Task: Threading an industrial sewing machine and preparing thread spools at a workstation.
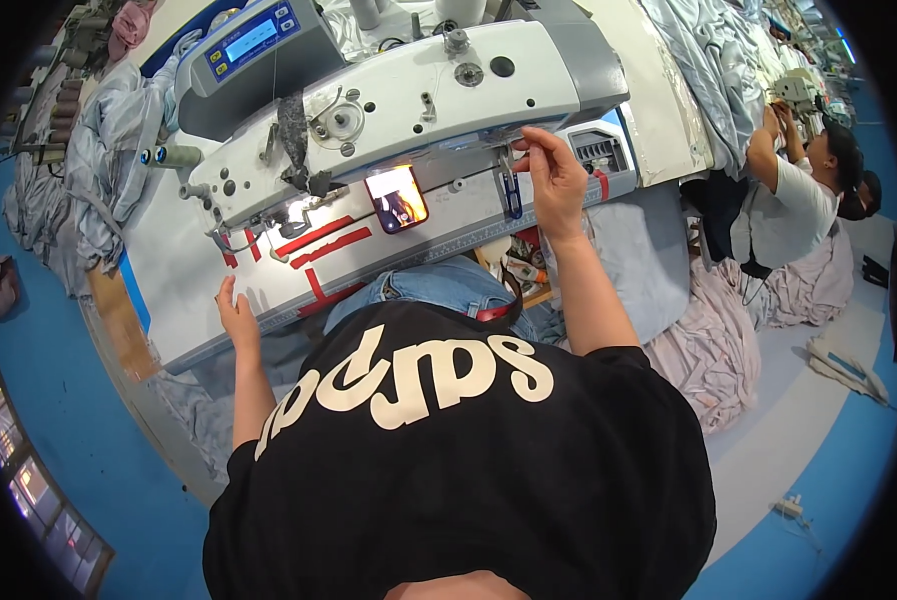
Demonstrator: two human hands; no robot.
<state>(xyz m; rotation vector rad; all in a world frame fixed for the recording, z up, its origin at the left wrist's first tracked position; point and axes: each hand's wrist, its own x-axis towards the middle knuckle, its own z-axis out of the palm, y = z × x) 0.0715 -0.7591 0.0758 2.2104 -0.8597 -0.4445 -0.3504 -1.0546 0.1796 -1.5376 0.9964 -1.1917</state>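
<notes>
My left hand [237, 312] is over the near left part of the white sewing machine table [184, 325], open, its fingers apart and nothing in them. My right hand [557, 185] is raised at the lower edge of the sewing machine arm [399, 105]. Its fingers are bent together; whatever they may pinch is too small to make out. Just left of these fingertips, blue-handled thread snips [512, 195] are on the machine bed, metal end up. A lit phone [397, 200] leans against the machine between my hands. Red tape strips [331, 247] mark the table near the lit needle area.
A control box with a screen [252, 45] tops the machine at the left. Thread cones [174, 156] are beside it. Grey cloth [134, 110] lies left, more cloth [704, 345] right. An open drawer [529, 270] sits under the table. Another person [794, 205] works far right.
</notes>
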